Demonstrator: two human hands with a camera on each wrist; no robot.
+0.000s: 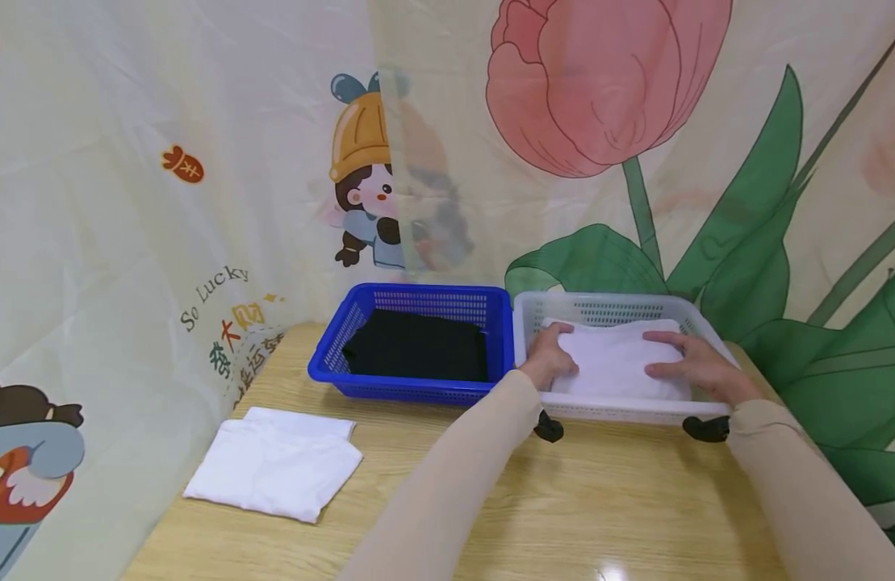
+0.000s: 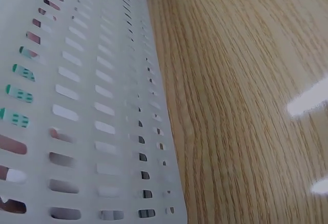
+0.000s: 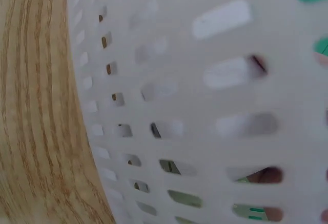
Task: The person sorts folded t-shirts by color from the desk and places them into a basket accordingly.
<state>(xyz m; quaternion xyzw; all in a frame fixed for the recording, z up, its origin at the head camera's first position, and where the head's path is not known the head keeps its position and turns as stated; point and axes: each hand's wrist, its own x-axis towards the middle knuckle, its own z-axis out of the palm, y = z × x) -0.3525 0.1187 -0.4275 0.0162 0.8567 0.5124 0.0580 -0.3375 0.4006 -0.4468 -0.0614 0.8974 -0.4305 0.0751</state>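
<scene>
In the head view, a folded white cloth (image 1: 614, 363) lies inside the white plastic basket (image 1: 629, 408). My left hand (image 1: 551, 357) reaches over the basket's front rim, thumb and fingers spread at the cloth's left edge. From the other side my right hand (image 1: 701, 367) lays its parted fingers and thumb on the cloth's right part. Both wrist views look at the basket's slotted wall (image 2: 118, 101), where bits of skin and white cloth show through the slots; most of each hand is hidden there.
A blue basket (image 1: 414, 392) with folded black cloth (image 1: 418, 345) stands directly left of the white one. Another folded white cloth (image 1: 273, 464) lies on the wooden table (image 1: 600, 500) at front left. Behind hangs a printed curtain (image 1: 273, 121).
</scene>
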